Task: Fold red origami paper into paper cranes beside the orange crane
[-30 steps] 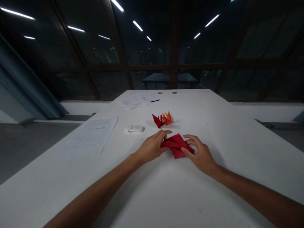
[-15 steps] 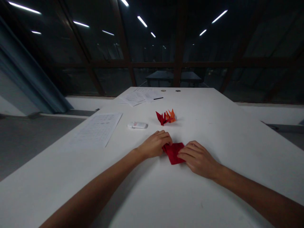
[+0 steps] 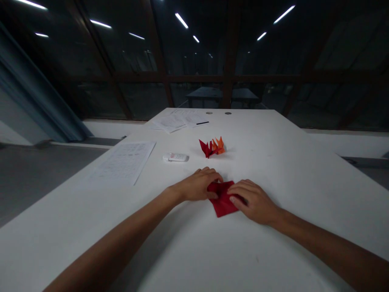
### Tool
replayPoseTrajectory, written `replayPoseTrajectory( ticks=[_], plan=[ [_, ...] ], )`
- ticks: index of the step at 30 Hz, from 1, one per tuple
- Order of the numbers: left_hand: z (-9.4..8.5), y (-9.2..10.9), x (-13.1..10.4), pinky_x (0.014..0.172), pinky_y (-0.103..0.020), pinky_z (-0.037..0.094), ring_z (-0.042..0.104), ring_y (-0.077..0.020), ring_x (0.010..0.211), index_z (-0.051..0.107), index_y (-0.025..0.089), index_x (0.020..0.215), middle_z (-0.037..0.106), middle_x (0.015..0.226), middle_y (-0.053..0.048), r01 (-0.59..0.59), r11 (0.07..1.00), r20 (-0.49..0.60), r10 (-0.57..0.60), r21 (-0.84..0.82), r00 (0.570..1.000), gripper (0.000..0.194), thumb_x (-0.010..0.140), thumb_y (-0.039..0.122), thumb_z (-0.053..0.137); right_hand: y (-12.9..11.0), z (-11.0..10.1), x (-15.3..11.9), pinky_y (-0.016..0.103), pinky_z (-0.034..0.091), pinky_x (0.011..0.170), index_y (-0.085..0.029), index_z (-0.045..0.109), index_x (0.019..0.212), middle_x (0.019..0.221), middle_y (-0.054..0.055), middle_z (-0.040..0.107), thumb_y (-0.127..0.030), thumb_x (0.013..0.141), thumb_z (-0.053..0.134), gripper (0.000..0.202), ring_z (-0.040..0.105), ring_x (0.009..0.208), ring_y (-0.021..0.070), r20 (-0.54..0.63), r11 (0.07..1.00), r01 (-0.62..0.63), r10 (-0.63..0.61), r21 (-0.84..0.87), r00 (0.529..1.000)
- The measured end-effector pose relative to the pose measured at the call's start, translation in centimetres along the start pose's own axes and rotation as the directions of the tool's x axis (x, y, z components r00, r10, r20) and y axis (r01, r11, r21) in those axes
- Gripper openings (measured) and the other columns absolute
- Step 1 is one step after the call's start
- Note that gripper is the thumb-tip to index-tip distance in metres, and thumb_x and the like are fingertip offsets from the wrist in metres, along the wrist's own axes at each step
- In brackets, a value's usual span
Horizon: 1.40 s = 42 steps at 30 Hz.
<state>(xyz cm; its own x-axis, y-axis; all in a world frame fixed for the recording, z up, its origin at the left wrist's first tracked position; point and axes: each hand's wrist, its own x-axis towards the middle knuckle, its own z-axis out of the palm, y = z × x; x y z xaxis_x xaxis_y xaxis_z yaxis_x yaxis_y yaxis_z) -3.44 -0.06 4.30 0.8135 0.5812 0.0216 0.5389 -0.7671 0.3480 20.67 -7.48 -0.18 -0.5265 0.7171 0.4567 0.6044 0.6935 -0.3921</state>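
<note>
A folded sheet of red origami paper [image 3: 224,205] lies on the white table between my hands. My left hand [image 3: 201,185] grips its left side, with the thumb on top and the fingers curled behind the far edge. My right hand [image 3: 253,200] is on the right part of the paper, fingers bent over it and thumb near its lower right edge. Part of the paper is hidden under the fingers. Just beyond stand a red paper crane [image 3: 207,149] and an orange paper crane [image 3: 219,145], close together.
A white correction-tape-like or eraser-like item [image 3: 175,157] lies left of the cranes. A printed sheet [image 3: 124,163] is at the table's left edge. More papers [image 3: 176,121] and a black pen [image 3: 202,123] lie at the back, near two round grommets [image 3: 227,113].
The red paper has turned slightly and shows more of its near part. My left thumb now rests on top of it, and my right thumb has come into view along its edge.
</note>
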Motion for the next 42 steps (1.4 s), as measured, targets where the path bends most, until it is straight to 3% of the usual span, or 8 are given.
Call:
replayPoseTrajectory(
  ticks=[4,9,15,22,28,33,39,42],
  plan=[
    [0.2,-0.5,0.2,0.097,-0.039,0.043,0.056,-0.0268,0.107,0.063,0.025,0.119,0.063,0.113,-0.006,-0.006,0.999,0.004,0.006,-0.043,1.000,0.047,0.076,0.032,0.080,1.6,0.7,0.1,0.047,0.044,0.096,-0.024,0.065,0.115,0.112,0.009,0.072,-0.026,0.091,0.060,0.024,0.063,0.106,0.0270,-0.182,0.964,-0.264,0.253,-0.038,0.950],
    [0.1,-0.5,0.4,0.093,-0.034,0.046,0.060,-0.0218,0.100,0.067,0.023,0.116,0.065,0.105,-0.005,-0.072,0.982,0.108,0.091,-0.176,0.990,0.034,0.082,0.020,0.071,2.8,0.9,0.1,0.047,0.043,0.096,-0.024,0.064,0.117,0.103,0.005,0.074,-0.032,0.091,0.061,0.028,0.065,0.103,0.0256,-0.097,0.917,-0.398,0.398,0.019,0.912],
    [0.3,-0.6,0.3,0.097,-0.036,0.046,0.059,-0.0234,0.108,0.061,0.023,0.126,0.061,0.119,-0.007,-0.042,0.970,0.093,0.066,-0.238,0.994,0.049,0.078,0.020,0.074,2.7,1.0,0.2,0.047,0.041,0.098,-0.026,0.063,0.119,0.106,0.004,0.073,-0.033,0.090,0.061,0.030,0.065,0.104,0.0248,-0.066,0.907,-0.415,0.419,0.069,0.905],
    [0.5,-0.9,0.4,0.096,-0.037,0.046,0.059,-0.0229,0.105,0.060,0.025,0.127,0.062,0.116,-0.006,-0.050,0.964,0.085,0.075,-0.263,0.994,0.051,0.078,0.020,0.074,2.6,0.9,0.3,0.049,0.042,0.098,-0.027,0.068,0.112,0.102,0.004,0.074,-0.034,0.092,0.058,0.024,0.065,0.104,0.0254,-0.070,0.901,-0.428,0.432,0.070,0.899],
    [0.4,-1.0,0.4,0.095,-0.035,0.045,0.058,-0.0218,0.104,0.060,0.024,0.126,0.062,0.113,-0.005,-0.057,0.953,0.084,0.086,-0.296,0.993,0.050,0.078,0.019,0.075,3.0,0.6,0.6,0.043,0.048,0.094,-0.028,0.072,0.106,0.102,0.002,0.076,-0.014,0.086,0.054,0.030,0.067,0.101,0.0235,-0.019,0.896,-0.408,0.417,0.174,0.909],
    [0.3,-1.3,0.3,0.093,-0.035,0.046,0.058,-0.0212,0.102,0.061,0.025,0.126,0.062,0.115,-0.005,-0.051,0.943,0.108,0.091,-0.330,0.990,0.049,0.079,0.021,0.074,2.8,0.2,0.7,0.047,0.042,0.101,-0.029,0.070,0.116,0.113,0.003,0.075,-0.008,0.079,0.059,0.044,0.065,0.108,0.0254,0.040,0.936,-0.309,0.307,0.167,0.951],
    [-0.5,-0.3,0.1,0.093,-0.036,0.046,0.058,-0.0233,0.103,0.062,0.023,0.121,0.062,0.113,-0.006,-0.027,0.965,0.157,0.070,-0.262,0.985,0.050,0.078,0.043,0.076,2.5,-0.2,0.7,0.051,0.036,0.103,-0.031,0.071,0.109,0.113,0.001,0.075,-0.014,0.084,0.067,0.031,0.063,0.110,0.0262,0.101,0.960,-0.250,0.239,0.127,0.966],
    [-0.2,1.6,-0.1,0.089,-0.040,0.047,0.055,-0.0281,0.103,0.060,0.020,0.115,0.060,0.111,-0.009,0.063,0.993,0.183,-0.044,-0.096,0.982,0.065,0.068,0.061,0.078,2.9,-0.2,0.6,0.051,0.035,0.104,-0.030,0.072,0.107,0.114,0.002,0.074,-0.018,0.086,0.067,0.025,0.063,0.111,0.0260,0.114,0.963,-0.231,0.216,0.136,0.970]
  ],
)
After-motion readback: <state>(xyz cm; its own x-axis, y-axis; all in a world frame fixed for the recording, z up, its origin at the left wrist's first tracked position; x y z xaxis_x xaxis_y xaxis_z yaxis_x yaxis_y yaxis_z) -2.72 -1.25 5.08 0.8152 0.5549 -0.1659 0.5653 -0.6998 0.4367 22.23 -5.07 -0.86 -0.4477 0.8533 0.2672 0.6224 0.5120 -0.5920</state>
